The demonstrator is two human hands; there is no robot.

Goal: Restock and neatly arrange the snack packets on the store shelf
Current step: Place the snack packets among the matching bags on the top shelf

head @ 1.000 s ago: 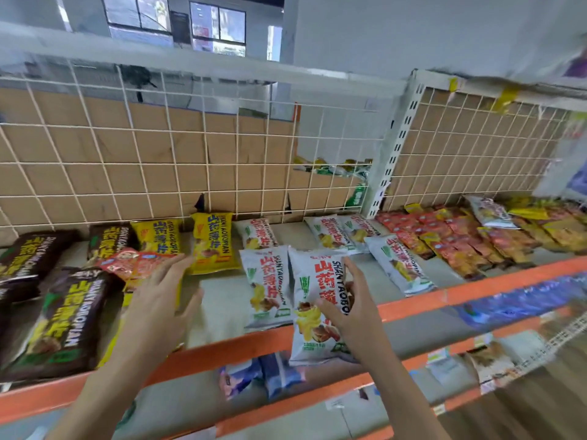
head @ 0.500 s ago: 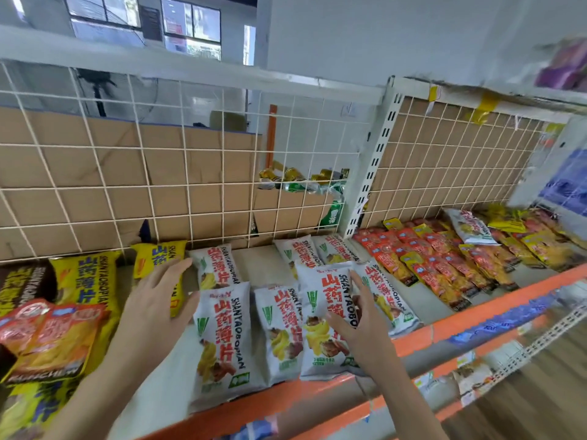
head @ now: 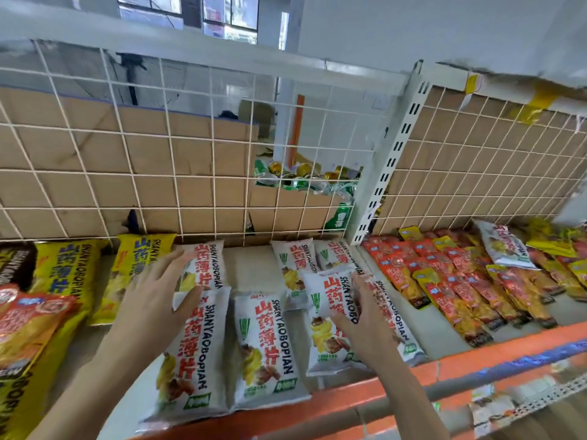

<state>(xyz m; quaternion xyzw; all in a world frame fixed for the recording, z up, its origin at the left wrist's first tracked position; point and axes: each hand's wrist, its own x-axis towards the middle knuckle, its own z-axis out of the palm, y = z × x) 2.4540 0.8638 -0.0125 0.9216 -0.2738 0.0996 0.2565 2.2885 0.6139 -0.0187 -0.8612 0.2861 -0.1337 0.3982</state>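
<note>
Bright, even daylight from the windows [head: 219,14] above gives only soft shadows. The wide lens bends the wire grid [head: 190,154]. The lower right edge is smeared with motion blur.

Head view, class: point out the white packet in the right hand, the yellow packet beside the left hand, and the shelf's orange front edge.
white packet [head: 324,296], head view, upper half of its printed front.
yellow packet [head: 139,252], head view, its upper printed face.
orange front edge [head: 444,365], head view, a bare stretch towards the right.
</note>
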